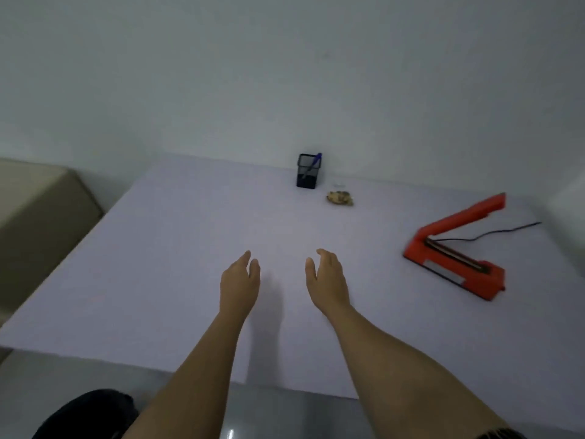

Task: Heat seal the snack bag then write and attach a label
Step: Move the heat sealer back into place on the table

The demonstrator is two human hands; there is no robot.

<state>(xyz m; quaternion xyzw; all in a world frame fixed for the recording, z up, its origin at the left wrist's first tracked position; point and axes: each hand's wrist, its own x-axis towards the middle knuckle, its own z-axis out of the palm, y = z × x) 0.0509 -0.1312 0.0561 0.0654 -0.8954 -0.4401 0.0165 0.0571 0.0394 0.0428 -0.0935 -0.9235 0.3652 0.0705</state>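
A small clear snack bag (340,198) with brownish contents lies near the back of the white table (158,264). Just left of it stands a black mesh pen holder (308,171) with a blue pen (312,164) inside. A red heat sealer (456,251) sits at the right with its arm raised. My left hand (240,282) and my right hand (326,278) hover over the table's middle, palms facing each other, fingers relaxed, holding nothing. Both are well short of the bag.
A black cord (493,232) runs from the sealer toward the right edge. A small pale object (338,185) lies behind the bag, too blurred to identify. A beige piece of furniture (38,223) stands left of the table. The wall rises right behind it.
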